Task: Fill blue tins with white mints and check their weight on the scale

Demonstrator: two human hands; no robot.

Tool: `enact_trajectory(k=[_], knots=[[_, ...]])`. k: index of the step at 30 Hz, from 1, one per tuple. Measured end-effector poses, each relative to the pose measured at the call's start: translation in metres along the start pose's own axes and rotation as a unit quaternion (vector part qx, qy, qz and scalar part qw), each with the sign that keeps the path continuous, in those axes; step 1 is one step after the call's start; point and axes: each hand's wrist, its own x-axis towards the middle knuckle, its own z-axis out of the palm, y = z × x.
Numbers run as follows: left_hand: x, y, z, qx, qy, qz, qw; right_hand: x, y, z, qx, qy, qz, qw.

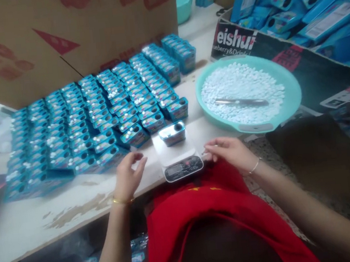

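Observation:
A small blue box (172, 134) with a round dark hole in its top sits on a white digital scale (180, 157) at the table's front edge. Left of the scale is my left hand (130, 173), thumb and curled fingers apart, with nothing visible between them. My right hand (229, 152) is just right of the scale, its fingertips drawn together in a pinch; whatever they may hold is too small to make out. Behind it stands a turquoise basin (204, 115) of small white tablets (242, 86), with a metal spatula-like tool (241, 102) lying on them.
Rows of similar blue boxes (94, 110) cover the table's left and middle, many with white tablets on top. A large cardboard carton (89, 31) stands behind them. At right, a dark printed carton (309, 71) is heaped with blue packs. Another turquoise basin (184, 0) is farther back.

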Motion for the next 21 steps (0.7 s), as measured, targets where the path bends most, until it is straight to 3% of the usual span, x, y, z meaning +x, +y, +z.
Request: enact_trajectory(k=[4,9,16,21], knots=[[-0.007,-0.006,0.009,-0.012,-0.009,-0.009,1.000,0.005,-0.031,0.010,-0.096,-0.007,-0.103,0.990],[-0.006,-0.004,0.014,-0.036,-0.002,0.000,0.999,0.023,-0.066,0.037,-0.203,-0.016,-0.233,0.951],[-0.007,-0.010,0.016,-0.049,0.003,0.005,0.999,0.061,-0.070,0.061,-0.298,-0.032,-0.288,0.910],[-0.010,-0.008,0.018,-0.050,0.022,0.029,0.998,0.057,-0.078,0.060,-0.337,-0.016,-0.326,0.883]])
